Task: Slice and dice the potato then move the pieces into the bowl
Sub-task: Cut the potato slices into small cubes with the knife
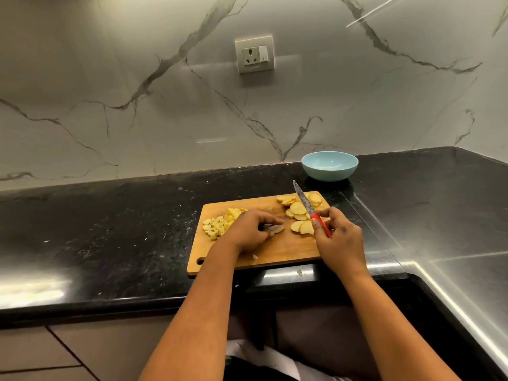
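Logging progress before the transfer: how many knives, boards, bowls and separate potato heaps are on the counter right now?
Knife, held in the right hand: 1
Cutting board: 1
Bowl, no potato in it: 1
Potato heaps: 2, the diced pile by the left hand and the slices
Total: 5

I see a black stone countertop (110,229) meeting a white marble-veined backsplash (137,78), where a wall socket with switch (254,54) sits; cabinet fronts (55,353) below.
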Motion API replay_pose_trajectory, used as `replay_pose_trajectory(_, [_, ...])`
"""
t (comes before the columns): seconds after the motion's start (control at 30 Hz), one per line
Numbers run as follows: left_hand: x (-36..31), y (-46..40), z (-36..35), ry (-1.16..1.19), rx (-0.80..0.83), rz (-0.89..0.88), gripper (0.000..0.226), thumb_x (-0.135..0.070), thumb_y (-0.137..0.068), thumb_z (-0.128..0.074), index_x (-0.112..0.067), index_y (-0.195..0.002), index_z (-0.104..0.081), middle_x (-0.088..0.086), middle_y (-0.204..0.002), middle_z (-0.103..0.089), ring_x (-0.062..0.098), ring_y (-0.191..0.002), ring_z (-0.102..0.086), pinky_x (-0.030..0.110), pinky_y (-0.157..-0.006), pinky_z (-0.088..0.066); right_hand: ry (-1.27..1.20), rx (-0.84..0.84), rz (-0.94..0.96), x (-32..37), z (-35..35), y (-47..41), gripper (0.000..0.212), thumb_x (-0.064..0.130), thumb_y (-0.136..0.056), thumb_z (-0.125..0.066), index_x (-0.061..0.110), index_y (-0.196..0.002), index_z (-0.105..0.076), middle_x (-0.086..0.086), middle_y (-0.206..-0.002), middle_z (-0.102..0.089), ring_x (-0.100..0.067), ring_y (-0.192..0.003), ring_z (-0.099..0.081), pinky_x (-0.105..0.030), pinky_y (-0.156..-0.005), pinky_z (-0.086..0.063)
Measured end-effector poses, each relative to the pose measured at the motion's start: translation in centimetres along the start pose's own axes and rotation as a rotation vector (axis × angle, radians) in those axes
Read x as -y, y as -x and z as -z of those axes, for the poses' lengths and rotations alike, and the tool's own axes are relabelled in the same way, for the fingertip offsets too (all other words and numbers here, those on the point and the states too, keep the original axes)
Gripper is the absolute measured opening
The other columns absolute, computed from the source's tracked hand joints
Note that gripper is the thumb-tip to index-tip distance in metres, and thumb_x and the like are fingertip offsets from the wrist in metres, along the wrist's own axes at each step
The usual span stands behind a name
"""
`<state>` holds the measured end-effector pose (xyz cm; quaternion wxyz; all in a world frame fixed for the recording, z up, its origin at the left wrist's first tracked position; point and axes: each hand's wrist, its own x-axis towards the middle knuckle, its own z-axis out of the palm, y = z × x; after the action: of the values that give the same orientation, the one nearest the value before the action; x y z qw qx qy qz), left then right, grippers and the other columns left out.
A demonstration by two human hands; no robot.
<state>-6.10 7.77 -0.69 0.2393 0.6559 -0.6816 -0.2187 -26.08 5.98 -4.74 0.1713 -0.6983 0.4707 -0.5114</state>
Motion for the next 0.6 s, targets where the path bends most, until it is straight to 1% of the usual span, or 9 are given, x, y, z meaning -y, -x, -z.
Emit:
replay_pose_trajectory(0.1, [0.1, 0.5, -0.5, -0.025, -0.127, -0.016, 0.043, -0.018, -0.09, -0.069, -0.03, -0.131, -0.06, -0.006, -0.142, -0.054, 0.014, -0.129, -0.048, 0.024, -0.104, -0.04, 0.012, 0.004, 0.004, 0.1, 0.0, 0.1, 0.009, 0.019, -0.092, -0.065, 0.02, -0.1, -0.061, 0.007, -0.067, -0.058, -0.007, -0.053, -0.052, -0.013, -0.045, -0.039])
replay_pose_trajectory(0.17, [-0.1, 0.8, -0.8, -0.05, -0.227, -0.022, 0.044, -0.018, -0.091, -0.068, -0.028, -0.134, -0.059, -0.005, -0.14, -0.057, 0.013, -0.126, -0.052, 0.024, -0.103, -0.04, 0.018, 0.007, 0.005, 0.1, 0.0, 0.1, 0.009, 0.019, -0.092, -0.065, 0.019, -0.1, -0.061, 0.007, -0.067, -0.057, -0.007, -0.054, -0.052, -0.012, -0.045, -0.039])
replay_pose_trajectory(0.27, [-0.2, 0.7, -1.1, -0.117, -0.265, 0.006, 0.047, -0.011, -0.094, -0.061, -0.026, -0.138, -0.055, 0.0, -0.136, -0.059, 0.014, -0.122, -0.054, 0.021, -0.1, -0.041, 0.024, 0.016, 0.002, 0.2, 0.1, 0.1, 0.009, 0.018, -0.092, -0.065, 0.019, -0.1, -0.061, 0.007, -0.067, -0.057, -0.006, -0.054, -0.051, -0.012, -0.046, -0.04])
replay_pose_trajectory(0.37, [-0.1, 0.5, -0.9, -0.154, -0.309, 0.036, 0.044, -0.016, -0.096, -0.061, -0.022, -0.139, -0.055, 0.004, -0.134, -0.059, 0.017, -0.12, -0.055, 0.029, -0.104, -0.045, 0.016, 0.015, 0.002, 0.2, 0.1, 0.1, 0.009, 0.018, -0.091, -0.065, 0.018, -0.1, -0.061, 0.007, -0.067, -0.057, -0.006, -0.053, -0.05, -0.011, -0.047, -0.041])
replay_pose_trajectory(0.43, [-0.2, 0.5, -0.9, -0.19, -0.318, 0.06, 0.039, -0.025, -0.096, -0.062, -0.018, -0.134, -0.058, 0.004, -0.128, -0.062, 0.017, -0.115, -0.056, 0.029, -0.101, -0.047, 0.016, 0.017, 0.006, 0.2, 0.1, 0.1, 0.01, 0.018, -0.092, -0.065, 0.018, -0.1, -0.062, 0.007, -0.068, -0.058, -0.006, -0.054, -0.052, -0.012, -0.046, -0.04])
replay_pose_trajectory(0.47, [-0.2, 0.5, -0.9, -0.216, -0.3, 0.071, 0.038, -0.034, -0.095, -0.062, -0.018, -0.129, -0.061, 0.004, -0.122, -0.063, 0.017, -0.11, -0.057, 0.029, -0.097, -0.049, 0.021, 0.018, 0.008, 0.2, 0.1, 0.1, 0.01, 0.018, -0.092, -0.065, 0.018, -0.1, -0.061, 0.007, -0.068, -0.058, -0.007, -0.054, -0.052, -0.012, -0.045, -0.038])
replay_pose_trajectory(0.53, [-0.4, 0.5, -1.3, -0.279, -0.239, 0.091, 0.046, -0.056, -0.087, -0.063, -0.019, -0.114, -0.067, 0.002, -0.111, -0.064, 0.016, -0.1, -0.058, 0.031, -0.088, -0.053, 0.029, 0.015, 0.012, 0.1, 0.0, 0.1, 0.009, 0.019, -0.092, -0.065, 0.018, -0.1, -0.061, 0.008, -0.067, -0.057, -0.006, -0.053, -0.051, -0.011, -0.045, -0.035])
replay_pose_trajectory(0.57, [-0.4, 0.5, -1.5, -0.308, -0.217, 0.096, 0.052, -0.064, -0.082, -0.064, -0.019, -0.109, -0.067, 0.002, -0.109, -0.064, 0.016, -0.099, -0.057, 0.032, -0.087, -0.053, 0.029, 0.014, 0.012, 0.0, 0.0, 0.1, 0.009, 0.02, -0.092, -0.065, 0.018, -0.1, -0.061, 0.008, -0.066, -0.056, -0.005, -0.053, -0.05, -0.011, -0.046, -0.035])
replay_pose_trajectory(0.6, [-0.5, 0.5, -1.8, -0.327, -0.206, 0.098, 0.057, -0.066, -0.079, -0.065, -0.018, -0.109, -0.067, 0.002, -0.112, -0.062, 0.017, -0.103, -0.056, 0.033, -0.088, -0.052, 0.029, 0.015, 0.011, 0.0, 0.0, 0.1, 0.009, 0.02, -0.092, -0.065, 0.019, -0.1, -0.061, 0.008, -0.066, -0.056, -0.005, -0.053, -0.05, -0.011, -0.047, -0.034])
